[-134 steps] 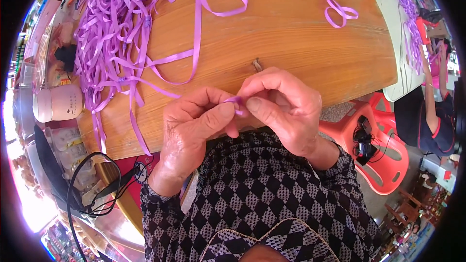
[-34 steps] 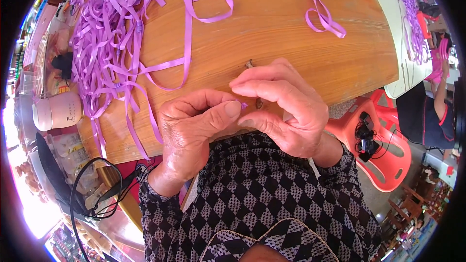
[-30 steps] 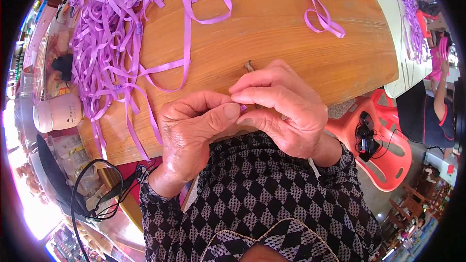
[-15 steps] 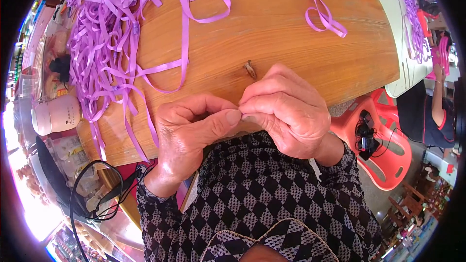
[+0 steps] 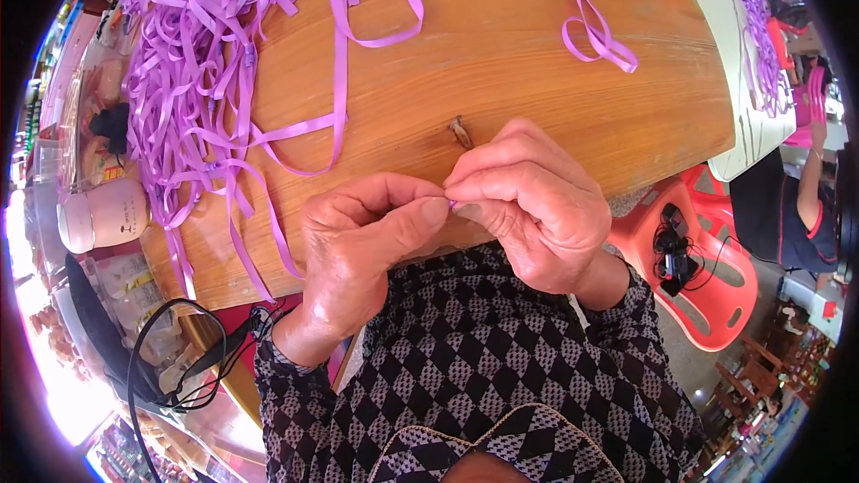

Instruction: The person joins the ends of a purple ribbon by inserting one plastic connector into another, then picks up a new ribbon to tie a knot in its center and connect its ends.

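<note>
Left hand: thumb and forefinger pinched on the purple ribbon end.
Right hand: fingertips closed on the same end, meeting the left.
Ribbon end: just below the metal peg, equally near both hands.
Loose ribbon pile: far left of peg, on the wooden table.

The ribbons were light purple, heaped on an orange-brown wooden desk. The sleeves carried a black-and-grey diamond check. The plastic chair was coral red, the jar pale pink.
</note>
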`<action>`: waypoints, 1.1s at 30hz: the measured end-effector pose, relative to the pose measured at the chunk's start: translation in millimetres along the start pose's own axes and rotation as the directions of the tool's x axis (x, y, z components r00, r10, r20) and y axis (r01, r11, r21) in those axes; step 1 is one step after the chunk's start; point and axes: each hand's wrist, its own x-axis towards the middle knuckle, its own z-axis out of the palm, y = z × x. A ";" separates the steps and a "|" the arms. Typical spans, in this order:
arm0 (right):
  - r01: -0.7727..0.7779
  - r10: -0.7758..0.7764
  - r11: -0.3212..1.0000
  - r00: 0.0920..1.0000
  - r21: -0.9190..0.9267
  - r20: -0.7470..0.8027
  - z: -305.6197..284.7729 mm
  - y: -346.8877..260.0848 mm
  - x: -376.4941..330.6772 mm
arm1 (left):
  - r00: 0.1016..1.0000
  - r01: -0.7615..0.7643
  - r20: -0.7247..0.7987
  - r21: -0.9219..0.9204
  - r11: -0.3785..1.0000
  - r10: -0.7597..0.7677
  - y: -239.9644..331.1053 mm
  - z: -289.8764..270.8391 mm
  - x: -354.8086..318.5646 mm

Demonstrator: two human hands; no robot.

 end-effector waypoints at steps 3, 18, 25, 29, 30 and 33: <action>-0.024 0.024 1.000 1.000 0.002 -0.012 1.8 -0.6 -0.5 | 0.997 -0.041 -0.060 0.109 0.993 0.048 1.2 6.1 -2.4; -0.008 0.009 1.000 1.000 0.009 -0.013 3.3 -3.9 -1.0 | 0.961 -0.248 0.008 0.465 0.850 0.276 -3.3 1.1 -6.3; -0.036 0.036 0.999 0.999 0.041 0.002 2.0 -5.4 -0.1 | 0.990 -0.123 -0.023 0.331 0.935 0.138 3.6 3.1 -7.6; -0.024 0.023 0.999 0.998 0.029 0.057 1.3 -2.7 0.9 | 1.000 -0.015 0.017 0.232 0.973 0.011 8.3 -1.2 -3.7; -0.015 0.012 0.999 0.997 0.045 0.072 0.9 -2.3 -0.1 | 0.999 -0.017 0.051 0.261 0.965 0.004 8.4 -3.2 -2.7; 0.021 -0.027 0.998 0.996 0.061 0.088 1.7 1.0 -0.1 | 0.995 -0.009 0.096 0.222 0.975 -0.012 5.5 -7.6 -1.8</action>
